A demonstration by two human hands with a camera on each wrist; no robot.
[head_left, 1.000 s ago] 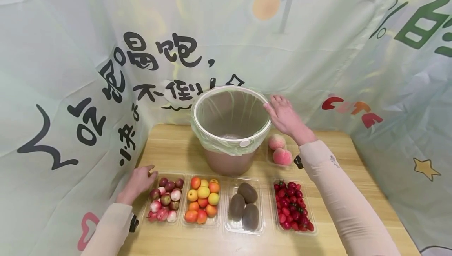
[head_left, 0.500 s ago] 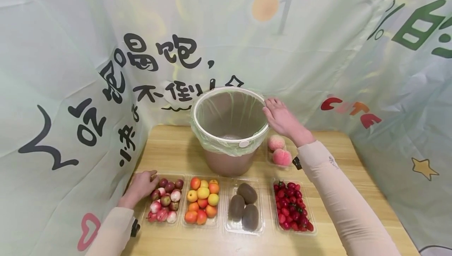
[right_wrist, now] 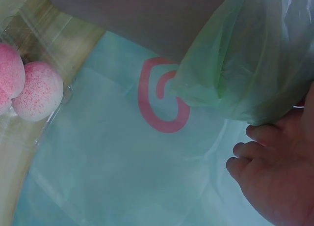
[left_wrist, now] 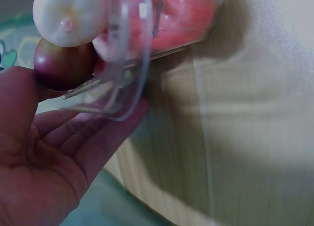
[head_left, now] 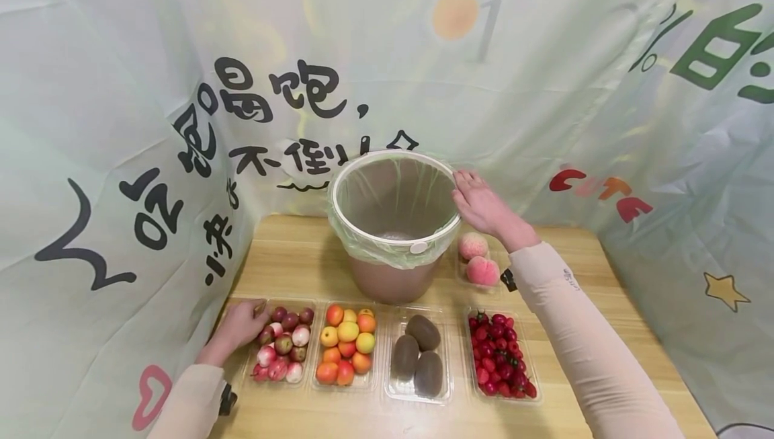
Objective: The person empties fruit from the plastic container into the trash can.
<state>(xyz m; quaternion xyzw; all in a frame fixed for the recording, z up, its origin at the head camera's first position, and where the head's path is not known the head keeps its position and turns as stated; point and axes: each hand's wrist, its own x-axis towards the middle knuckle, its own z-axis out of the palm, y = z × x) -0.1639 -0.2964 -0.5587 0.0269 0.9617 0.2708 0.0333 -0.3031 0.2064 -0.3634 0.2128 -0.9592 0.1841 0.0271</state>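
Observation:
My left hand (head_left: 242,325) grips the upper left edge of a clear plastic tray (head_left: 256,375) of plum-like fruits (head_left: 284,345), some dark purple, some pink and white. In the left wrist view its fingers (left_wrist: 98,137) lie outside the tray wall, while the thumb is by a dark round fruit (left_wrist: 64,66). My right hand (head_left: 484,207) rests at the right rim of a brown trash bin (head_left: 393,281) with a white ring and green liner bag (head_left: 363,247). Its fingers look fairly straight and touch the liner; the thumb side is partly hidden in the right wrist view.
Along the front stand trays of apricot-like fruits (head_left: 347,341), kiwis (head_left: 429,372) and small red fruits (head_left: 502,358). A tray with two peaches (head_left: 482,269) sits behind, right of the bin. Printed cloth (head_left: 514,103) surrounds the wooden table (head_left: 290,251).
The left hand has come down to the fruit tray's edge and taken hold of it. The right hand has shifted slightly left and down against the bin's rim.

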